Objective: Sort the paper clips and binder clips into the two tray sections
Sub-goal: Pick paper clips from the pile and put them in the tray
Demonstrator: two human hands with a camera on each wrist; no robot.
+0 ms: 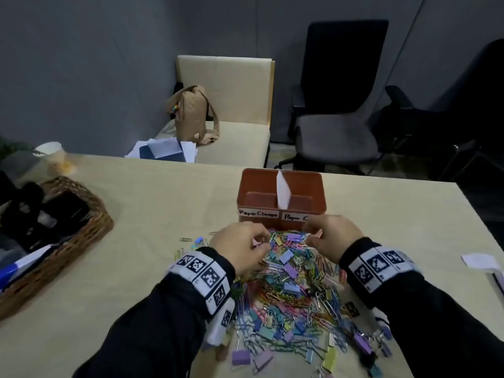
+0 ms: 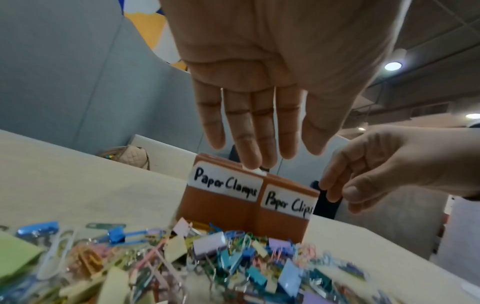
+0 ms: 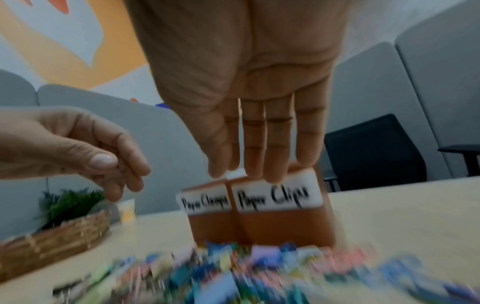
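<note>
The mixed pile of paper clips and binder clips (image 1: 294, 290) lies on the tabletop (image 1: 152, 203), heaped against the near wall of the brown tray (image 1: 281, 192) and spreading back toward the person. The tray stands upright just beyond the pile; a white divider (image 1: 282, 190) splits it into two sections, labelled "Paper Clamps" (image 2: 225, 183) on the left and "Paper Clips" (image 2: 288, 202) on the right. Both sections appear bare of clips from the head view.

The left hand (image 1: 240, 242) hovers over the far edge of the pile, fingers extended and relaxed in its wrist view, holding nothing. The right hand (image 1: 334, 237) hangs likewise over the pile near the tray front, fingers straight, empty; its wrist view is blurred.

Risks, as judged: the clips are interlaced, so lifting one is likely to drag neighbours along and carry the wrong kind into a section. The near-identical labels invite misplacement. A hand reaching over the low front wall could nudge the light tray or knock the thin divider askew, letting the kinds mix. Loose clips at the pile's left edge (image 1: 188, 240) may be overlooked. A wicker basket (image 1: 68, 241) stands well apart at the left.
</note>
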